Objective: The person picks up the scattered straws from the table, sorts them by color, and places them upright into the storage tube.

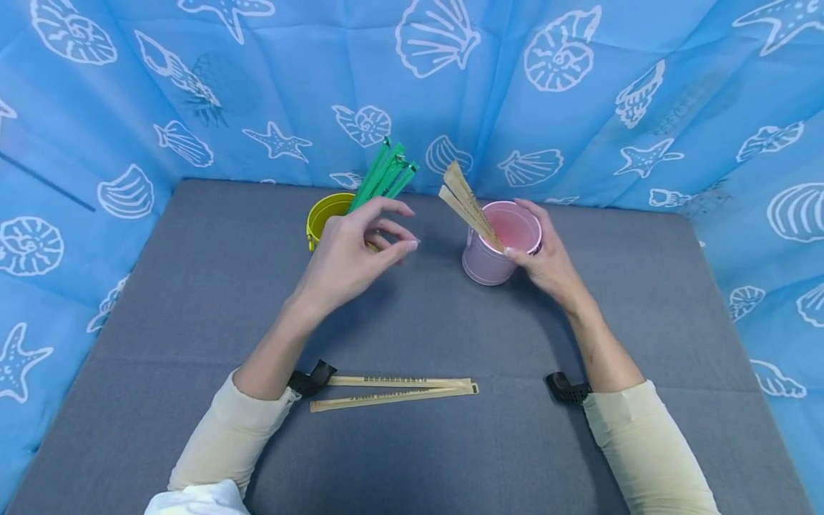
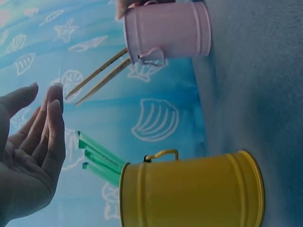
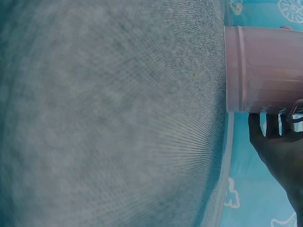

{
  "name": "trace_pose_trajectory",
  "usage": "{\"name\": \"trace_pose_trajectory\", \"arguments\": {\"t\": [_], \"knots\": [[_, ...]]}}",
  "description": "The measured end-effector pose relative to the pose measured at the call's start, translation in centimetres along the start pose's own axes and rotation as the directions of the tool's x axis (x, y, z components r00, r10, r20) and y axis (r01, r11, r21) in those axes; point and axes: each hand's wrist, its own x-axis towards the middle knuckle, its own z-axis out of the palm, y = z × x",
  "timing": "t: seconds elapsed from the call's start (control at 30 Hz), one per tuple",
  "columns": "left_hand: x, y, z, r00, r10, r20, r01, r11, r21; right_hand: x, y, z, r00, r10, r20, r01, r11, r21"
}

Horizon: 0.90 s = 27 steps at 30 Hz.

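My left hand [image 1: 350,254] hovers in front of the yellow bucket [image 1: 317,218], fingers loosely bent, thumb apart from them, holding nothing. Several slim green wrapped sticks [image 1: 386,172] lean out of that bucket; in the left wrist view their ends point past the hand. To the right, my right hand [image 1: 547,261] grips the pink bucket [image 1: 489,261] by its right side, with the thumb at the front rim. Slim beige paper-wrapped sticks [image 1: 468,200] stand tilted left in the pink bucket. In the right wrist view, fingers [image 3: 272,125] touch the bucket's side.
Two more beige wrapped sticks [image 1: 412,397] with printing lie on the grey tabletop [image 1: 412,458] between the forearms, their right ends together. A blue curtain [image 1: 309,71] with white shell and starfish prints borders the table at the back and sides.
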Motion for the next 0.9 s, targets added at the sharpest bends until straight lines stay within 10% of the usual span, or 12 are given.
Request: {"name": "trace_pose_trajectory", "arguments": {"t": [0.4, 0.9], "knots": [[-3.5, 0.0, -1.3, 0.995, 0.095, 0.001, -0.095, 0.995, -0.015, 0.1, 0.6, 0.0, 1.0, 0.012, -0.001, -0.012, 1.0, -0.004], [-7.7, -2.1, -2.7, 0.996, 0.065, 0.053, -0.071, 0.992, 0.108, -0.7, -2.8, 0.3, 0.999, 0.051, 0.011, -0.051, 0.999, 0.007]]}}
